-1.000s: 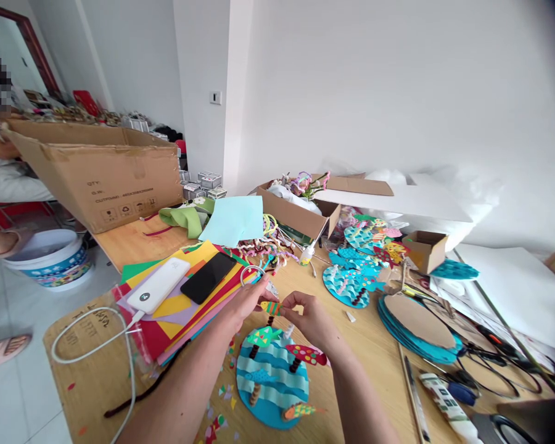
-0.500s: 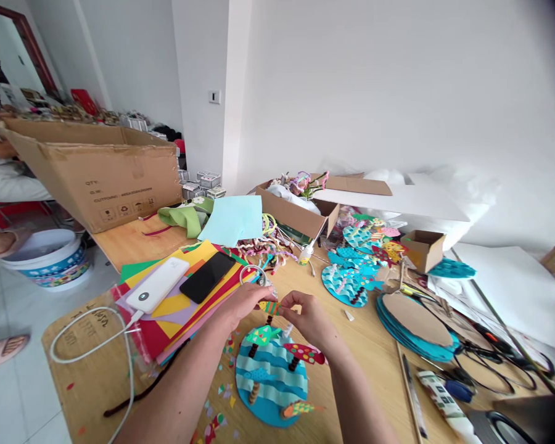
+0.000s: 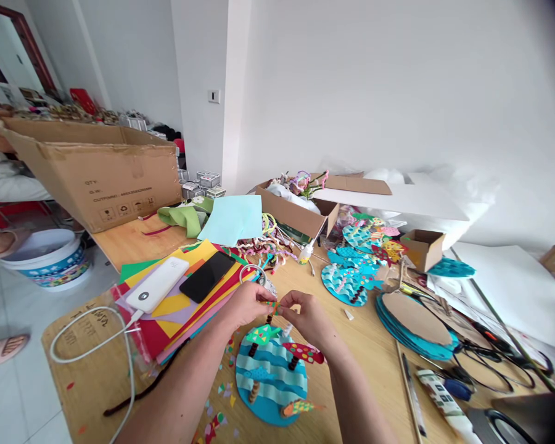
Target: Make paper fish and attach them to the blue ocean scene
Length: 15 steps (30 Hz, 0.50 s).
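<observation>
Two hands, the left hand (image 3: 250, 304) and the right hand (image 3: 308, 313), pinch a small striped fish (image 3: 271, 305) between them, fingertips closed on opposite ends — just above the far edge of a round blue disc (image 3: 264, 411). A dark stem (image 3: 269, 320) shows beneath it. Squeezing or twisting too hard could crease the fish or bend the stem. The right wrist sits close beside a red spotted fish (image 3: 303, 353); a careless sideways move might knock that askew.
</observation>
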### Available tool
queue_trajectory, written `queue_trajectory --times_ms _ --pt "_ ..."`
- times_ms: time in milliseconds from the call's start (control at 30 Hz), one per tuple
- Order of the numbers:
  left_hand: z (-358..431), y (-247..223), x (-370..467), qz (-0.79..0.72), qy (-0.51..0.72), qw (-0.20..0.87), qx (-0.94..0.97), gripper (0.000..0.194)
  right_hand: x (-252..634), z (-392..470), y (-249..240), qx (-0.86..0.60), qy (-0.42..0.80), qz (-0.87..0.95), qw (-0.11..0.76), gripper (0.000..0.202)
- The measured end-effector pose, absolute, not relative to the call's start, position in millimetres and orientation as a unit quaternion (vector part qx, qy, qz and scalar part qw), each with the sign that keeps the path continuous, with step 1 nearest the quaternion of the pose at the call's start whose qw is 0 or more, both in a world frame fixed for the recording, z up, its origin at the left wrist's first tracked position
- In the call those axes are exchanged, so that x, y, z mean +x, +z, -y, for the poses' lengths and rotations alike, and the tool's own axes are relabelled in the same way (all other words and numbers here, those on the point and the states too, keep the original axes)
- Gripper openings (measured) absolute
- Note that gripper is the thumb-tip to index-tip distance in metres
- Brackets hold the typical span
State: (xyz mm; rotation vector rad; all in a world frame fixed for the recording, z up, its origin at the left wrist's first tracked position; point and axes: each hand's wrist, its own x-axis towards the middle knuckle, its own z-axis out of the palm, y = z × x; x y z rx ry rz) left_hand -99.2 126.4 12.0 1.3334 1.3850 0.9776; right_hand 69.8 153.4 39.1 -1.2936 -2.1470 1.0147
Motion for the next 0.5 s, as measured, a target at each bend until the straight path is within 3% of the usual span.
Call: queue_trajectory --times_ms 500 --pt "-121.7 21.8 -95.1 -0.600 0.378 0.424 0.563 0.026 69.7 -151.5 41.9 -0.470 0.359 0.778 0.212 0.010"
